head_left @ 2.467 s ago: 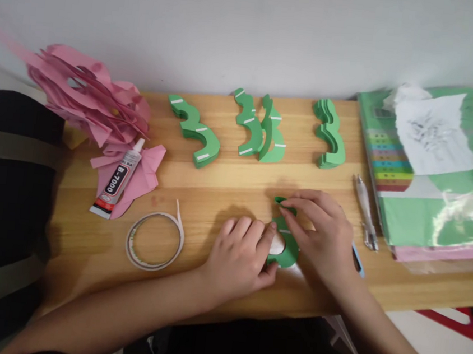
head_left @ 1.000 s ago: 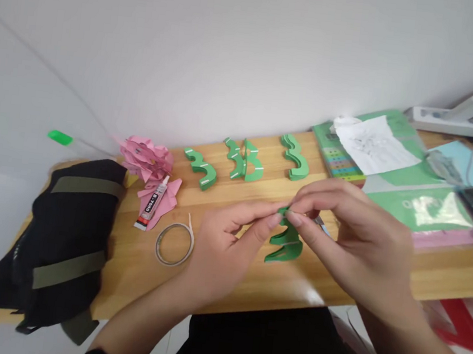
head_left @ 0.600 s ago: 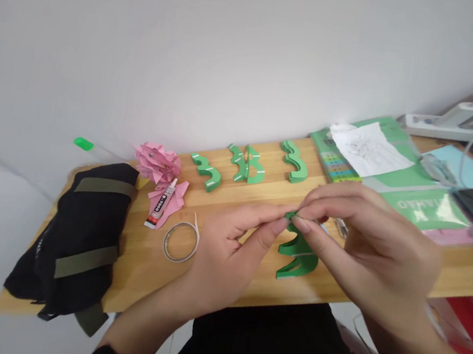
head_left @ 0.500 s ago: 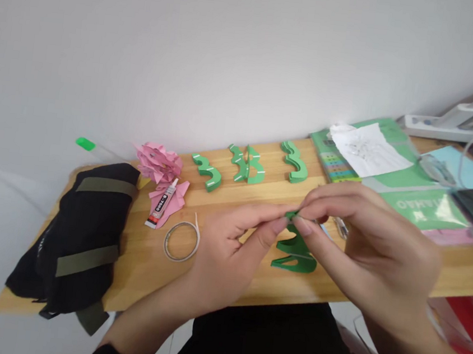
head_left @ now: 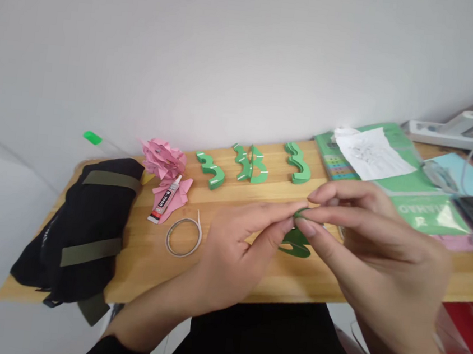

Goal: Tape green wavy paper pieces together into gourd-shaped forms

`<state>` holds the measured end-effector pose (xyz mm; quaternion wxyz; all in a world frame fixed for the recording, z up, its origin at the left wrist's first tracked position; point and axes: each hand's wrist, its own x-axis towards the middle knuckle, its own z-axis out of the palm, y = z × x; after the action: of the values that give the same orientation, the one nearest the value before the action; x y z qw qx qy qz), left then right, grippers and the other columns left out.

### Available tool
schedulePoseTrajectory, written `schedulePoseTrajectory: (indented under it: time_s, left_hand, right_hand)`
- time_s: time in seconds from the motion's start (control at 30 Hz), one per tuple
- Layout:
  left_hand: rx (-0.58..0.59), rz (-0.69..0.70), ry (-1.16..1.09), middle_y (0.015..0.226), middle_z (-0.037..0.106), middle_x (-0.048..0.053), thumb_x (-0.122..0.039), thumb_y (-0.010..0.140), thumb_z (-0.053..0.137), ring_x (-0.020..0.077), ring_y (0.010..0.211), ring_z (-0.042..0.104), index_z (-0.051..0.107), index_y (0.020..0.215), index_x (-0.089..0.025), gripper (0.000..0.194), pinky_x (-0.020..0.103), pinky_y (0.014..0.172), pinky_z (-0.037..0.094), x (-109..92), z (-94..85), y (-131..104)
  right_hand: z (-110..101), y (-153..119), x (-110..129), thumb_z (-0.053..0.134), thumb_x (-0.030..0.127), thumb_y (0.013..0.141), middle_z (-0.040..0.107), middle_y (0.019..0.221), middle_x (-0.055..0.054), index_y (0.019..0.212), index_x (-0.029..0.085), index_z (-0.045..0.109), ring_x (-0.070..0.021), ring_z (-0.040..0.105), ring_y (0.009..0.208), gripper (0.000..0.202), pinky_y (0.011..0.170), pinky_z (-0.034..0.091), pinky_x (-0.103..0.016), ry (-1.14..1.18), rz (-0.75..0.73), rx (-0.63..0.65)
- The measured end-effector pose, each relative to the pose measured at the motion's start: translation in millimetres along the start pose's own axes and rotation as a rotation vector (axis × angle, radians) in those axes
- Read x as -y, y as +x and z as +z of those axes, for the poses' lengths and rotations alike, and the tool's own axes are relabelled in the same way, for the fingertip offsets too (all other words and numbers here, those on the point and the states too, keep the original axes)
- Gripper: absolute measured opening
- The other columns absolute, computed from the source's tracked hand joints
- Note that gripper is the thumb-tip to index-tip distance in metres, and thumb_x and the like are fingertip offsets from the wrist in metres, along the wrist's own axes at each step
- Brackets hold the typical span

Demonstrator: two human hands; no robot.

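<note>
While I watch from afar, the left hand [head_left: 232, 252] and right hand [head_left: 390, 246] both pinch the upper end of one green cutout [head_left: 296, 250] above the table [head_left: 234, 202]. I'd press lightly and evenly — thin paper, I judge, creases easily

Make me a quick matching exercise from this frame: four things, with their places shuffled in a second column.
1. Green paper piece
2. Glue tube
3. Tape roll
4. White sheet

A. On the green pack
B. On the bare table, between black bag and left hand
C. Pinched by left hand and right hand
D. On pink paper

Pairs: 1-C; 2-D; 3-B; 4-A
</note>
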<state>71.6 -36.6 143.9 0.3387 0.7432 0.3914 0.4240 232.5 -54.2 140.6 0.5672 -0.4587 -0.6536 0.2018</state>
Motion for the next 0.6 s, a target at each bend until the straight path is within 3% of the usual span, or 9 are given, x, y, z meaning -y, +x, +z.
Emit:
schedulePoseTrajectory:
  time_s: [0.6]
  left_hand:
    - [0.03,-0.071,-0.137,0.111,0.073,-0.006,-0.016,0.092,0.056,0.0137,0.098,0.072,0.07,0.112,-0.028,0.027,0.023,0.086,0.06,-0.4,-1.0,1.1]
  right_hand:
    - [3.3,0.2,0.2,0.07,0.01,0.079,0.063,0.091,-0.002,0.087,0.03,0.073,-0.0171,0.062,0.088,0.022,0.07,0.056,-0.033,0.015,0.03,-0.018]
